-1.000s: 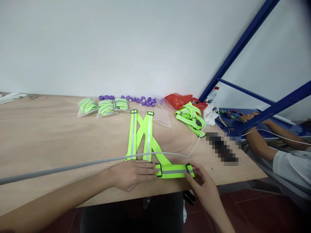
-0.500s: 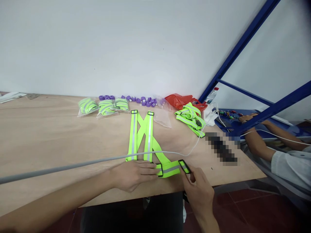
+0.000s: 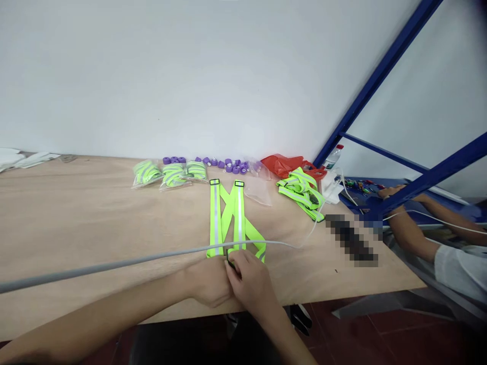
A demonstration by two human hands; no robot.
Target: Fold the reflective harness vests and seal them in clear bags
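A neon yellow-green reflective strap vest (image 3: pixel 232 215) lies flat on the wooden table (image 3: pixel 76 223), its straps running away from me. My left hand (image 3: pixel 209 284) rests on the near end of the vest, mostly covered by my right hand. My right hand (image 3: pixel 251 281) lies over the left one, fingers closed on the folded-over waist strap and its black buckle at the vest's near edge. A grey cable (image 3: pixel 114 263) crosses the table just beyond both hands.
Bagged green vests (image 3: pixel 171 173) and purple rolls (image 3: pixel 224 163) sit at the back. A loose pile of vests (image 3: pixel 300 190), a red bag (image 3: pixel 283 163), an empty clear bag (image 3: pixel 258 191) and a water bottle (image 3: pixel 333 154) lie right. Another person's arms (image 3: pixel 411 228) work beside blue frame beams (image 3: pixel 429 175).
My right hand carried the waist strap's right end leftward, folding it over the vest's near end, and now lies on top of my left hand. The view shifted slightly.
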